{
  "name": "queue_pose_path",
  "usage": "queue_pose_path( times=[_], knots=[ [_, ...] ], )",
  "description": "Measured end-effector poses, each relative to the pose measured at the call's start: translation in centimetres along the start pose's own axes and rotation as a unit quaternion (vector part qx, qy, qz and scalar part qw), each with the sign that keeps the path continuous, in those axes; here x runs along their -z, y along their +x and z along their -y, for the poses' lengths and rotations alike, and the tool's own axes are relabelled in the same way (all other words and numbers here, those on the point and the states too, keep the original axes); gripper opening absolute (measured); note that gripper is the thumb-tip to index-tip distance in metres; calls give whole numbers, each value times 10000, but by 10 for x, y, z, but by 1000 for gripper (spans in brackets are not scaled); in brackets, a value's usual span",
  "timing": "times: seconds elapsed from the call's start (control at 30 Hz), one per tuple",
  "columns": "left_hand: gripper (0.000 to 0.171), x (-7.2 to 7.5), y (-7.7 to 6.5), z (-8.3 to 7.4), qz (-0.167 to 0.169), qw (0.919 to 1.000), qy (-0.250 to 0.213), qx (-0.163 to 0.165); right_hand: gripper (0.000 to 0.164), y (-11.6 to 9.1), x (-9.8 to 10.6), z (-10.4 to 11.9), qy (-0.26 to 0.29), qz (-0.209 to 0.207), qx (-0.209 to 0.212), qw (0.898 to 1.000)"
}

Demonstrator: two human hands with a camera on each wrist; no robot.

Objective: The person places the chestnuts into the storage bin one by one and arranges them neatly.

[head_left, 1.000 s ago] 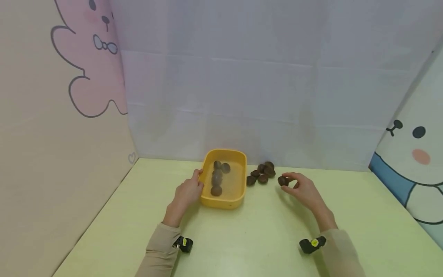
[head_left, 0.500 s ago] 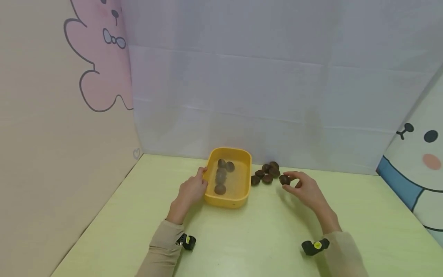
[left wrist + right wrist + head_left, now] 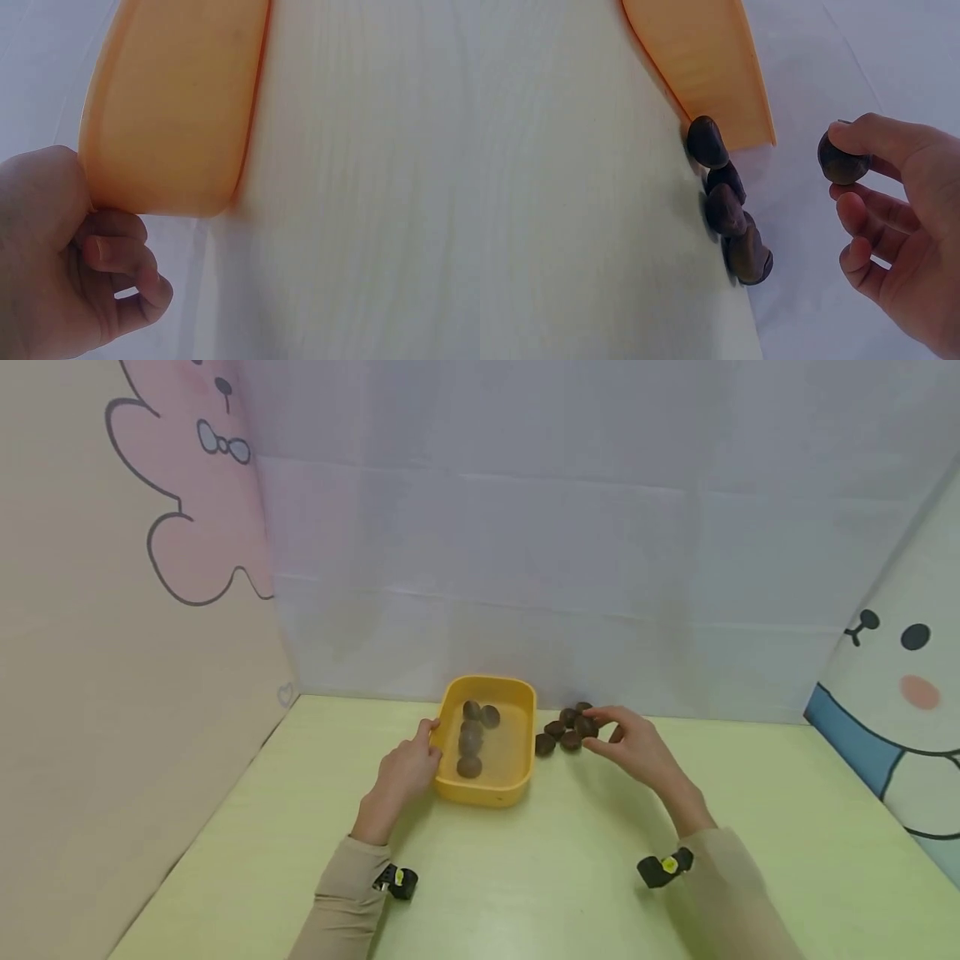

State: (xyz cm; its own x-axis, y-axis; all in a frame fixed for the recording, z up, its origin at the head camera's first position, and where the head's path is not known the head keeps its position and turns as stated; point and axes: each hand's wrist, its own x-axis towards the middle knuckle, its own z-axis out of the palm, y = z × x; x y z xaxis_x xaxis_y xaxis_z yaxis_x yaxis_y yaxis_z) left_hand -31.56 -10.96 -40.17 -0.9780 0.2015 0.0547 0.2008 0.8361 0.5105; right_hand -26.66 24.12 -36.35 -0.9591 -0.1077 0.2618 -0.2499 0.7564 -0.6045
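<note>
My right hand [image 3: 636, 748] pinches a dark brown chestnut [image 3: 843, 159] between thumb and fingertips, raised off the table in the right wrist view. In the head view it overlaps the right side of a small pile of chestnuts [image 3: 553, 729] on the table. Left of that pile stands a yellow plastic box [image 3: 486, 796], a shallow tub with rounded corners. Several chestnuts [image 3: 469, 767] lie inside it, looking greyish and hazy, mostly along its left side. My left hand [image 3: 405, 774] grips the box's left wall, thumb and fingers at the rim; the left wrist view shows the box's outer side [image 3: 172, 112].
The light wooden-looking table [image 3: 487, 877] ends at a hanging white cloth [image 3: 480, 568] close behind the box and pile. Printed side panels show a pink cartoon bear [image 3: 202, 518] on the left and a white cartoon animal [image 3: 900, 727] on the right.
My right hand has moved left with the pinched chestnut, from beside the pile to over its right side. The left hand keeps its grip on the box. The head view has shifted slightly.
</note>
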Motion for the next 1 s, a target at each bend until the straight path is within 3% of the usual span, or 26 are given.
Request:
queue_pose_path(
  times=[0.27,0.5,0.63,0.8,1.0],
  knots=[
    [47,8,-1,4,-55,10000,-58,20,43,38,-11,37,-28,313,640,9975],
    [48,6,-3,2,28,9999,-158,27,41,60,-22,52,-379,592,1118,9912],
    [47,5,-5,1,-46,9998,-186,25,41,72,-30,58,-626,830,1369,9851],
    [47,4,-6,0,-94,9998,-154,-17,42,85,-44,67,-899,1342,1373,9773],
    [47,4,-6,-1,-59,9998,-184,-7,42,101,-62,73,-1410,1760,1627,9606]
  ],
)
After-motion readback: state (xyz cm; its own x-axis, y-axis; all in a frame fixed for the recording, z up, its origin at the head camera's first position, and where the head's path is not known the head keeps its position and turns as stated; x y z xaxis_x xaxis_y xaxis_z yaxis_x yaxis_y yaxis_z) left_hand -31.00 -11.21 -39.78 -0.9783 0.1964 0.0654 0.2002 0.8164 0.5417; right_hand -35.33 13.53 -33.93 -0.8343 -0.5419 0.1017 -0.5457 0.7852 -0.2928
